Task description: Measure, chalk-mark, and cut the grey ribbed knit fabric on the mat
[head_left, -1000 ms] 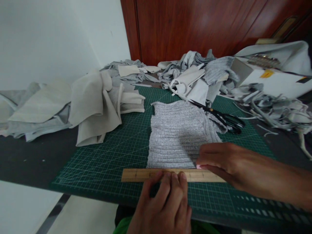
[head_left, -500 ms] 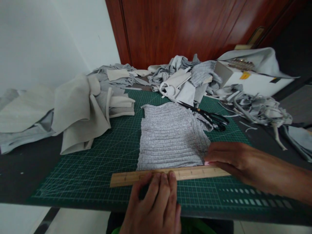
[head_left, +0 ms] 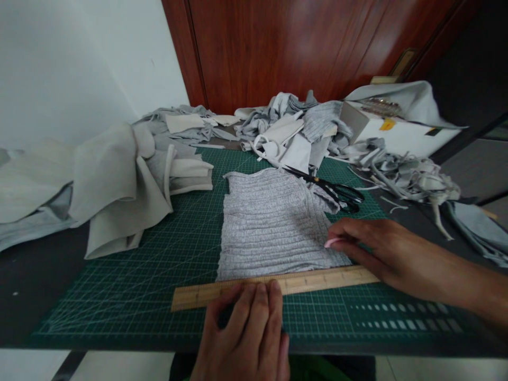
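Note:
My left hand point(head_left: 246, 330) presses its fingertips, held side by side, onto a wooden ruler point(head_left: 313, 281) near the table's front edge. The ruler lies along the lower edge of a grey ribbed knit fabric piece point(head_left: 270, 225), spread on a green cutting mat point(head_left: 186, 233). Between thumb and fingers, my right hand point(head_left: 383, 251) pinches a small flat pink piece of tailor's chalk point(head_left: 333, 242). That hand is over the fabric's lower right corner, above the ruler. Black scissors point(head_left: 343, 194) lie at the fabric's upper right, partly on it.
Large beige and grey cloth pieces point(head_left: 115, 185) are heaped on the left. More scraps point(head_left: 286, 129) lie along the back. A white box point(head_left: 408, 129) stands at the back right, with tangled fabric strips point(head_left: 416, 177) in front of it.
My right hand has lifted the chalk from the fabric's edge by the ruler, up and slightly left over the cloth. My left hand stays on the ruler. The whole view has shifted a little.

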Available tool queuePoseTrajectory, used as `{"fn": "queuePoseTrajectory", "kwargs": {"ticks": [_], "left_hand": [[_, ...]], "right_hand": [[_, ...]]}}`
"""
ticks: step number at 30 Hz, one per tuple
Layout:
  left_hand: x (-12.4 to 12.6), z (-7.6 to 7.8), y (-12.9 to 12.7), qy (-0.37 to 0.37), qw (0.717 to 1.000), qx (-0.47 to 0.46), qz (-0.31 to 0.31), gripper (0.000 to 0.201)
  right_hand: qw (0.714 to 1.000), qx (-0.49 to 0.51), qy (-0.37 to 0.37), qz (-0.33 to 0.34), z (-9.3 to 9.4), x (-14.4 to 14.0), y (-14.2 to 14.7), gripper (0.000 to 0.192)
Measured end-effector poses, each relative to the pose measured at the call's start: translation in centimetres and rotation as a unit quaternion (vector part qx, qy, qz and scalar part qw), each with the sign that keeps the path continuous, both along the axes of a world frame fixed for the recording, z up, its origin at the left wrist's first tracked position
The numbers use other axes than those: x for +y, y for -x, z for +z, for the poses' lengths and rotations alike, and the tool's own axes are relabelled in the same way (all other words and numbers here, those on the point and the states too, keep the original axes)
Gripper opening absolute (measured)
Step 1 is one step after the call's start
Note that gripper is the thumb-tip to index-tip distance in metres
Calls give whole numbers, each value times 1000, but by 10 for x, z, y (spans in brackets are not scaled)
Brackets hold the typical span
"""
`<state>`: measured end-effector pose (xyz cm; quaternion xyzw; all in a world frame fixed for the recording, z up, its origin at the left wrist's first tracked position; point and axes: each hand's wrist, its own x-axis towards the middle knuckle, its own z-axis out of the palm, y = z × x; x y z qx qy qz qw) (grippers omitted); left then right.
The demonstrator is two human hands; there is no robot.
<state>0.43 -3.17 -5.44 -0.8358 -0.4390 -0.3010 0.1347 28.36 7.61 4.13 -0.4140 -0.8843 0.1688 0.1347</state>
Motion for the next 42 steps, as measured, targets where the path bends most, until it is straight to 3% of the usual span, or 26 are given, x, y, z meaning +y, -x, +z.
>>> {"fn": "queuePoseTrajectory", "kwargs": {"ticks": [10,19,25,29,37,42], "left_hand": [[0,0,2,4,1000,-12,-6,38],[-1,0,-2,0,1000,-14,6,37],[-1,0,0,25,999,-31,10,37],[1,5,5,47,998,-25,18,35],[16,27,23,126,991,-29,-17,29],[17,26,3,85,995,11,-47,34]], "right_hand": [[998,41,46,15,-6,4,12,22],[989,71,69,112,-9,4,47,20],[995,59,76,37,-12,7,37,23],[990,64,128,3,-19,15,25,30],[948,144,282,-38,-26,20,18,35],[935,167,311,-41,-27,24,21,39]]}}
